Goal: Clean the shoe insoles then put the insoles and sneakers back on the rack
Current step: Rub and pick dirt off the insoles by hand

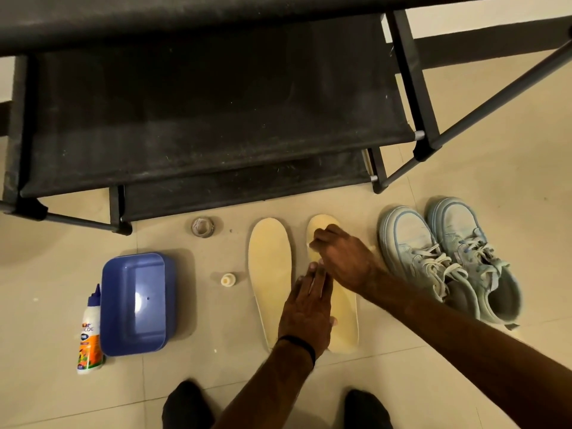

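Observation:
Two cream insoles lie side by side on the tiled floor in front of the black shoe rack (216, 125). The left insole (270, 280) lies bare. My left hand (306, 314) presses flat, fingers straight, on the middle of the right insole (345, 323). My right hand (340, 258) sits on that insole's toe end with curled fingers. A small pale scrap of cloth (373, 249) pokes out beside it; most of it is hidden. A pair of light blue sneakers (448, 258) stands just right of the insoles.
An upturned blue plastic tub (136, 305) and a white glue bottle (89, 332) are at the left. A tape roll (202, 227) and a small cap (227, 279) lie near the left insole. My feet in black socks (188, 407) are at the bottom edge.

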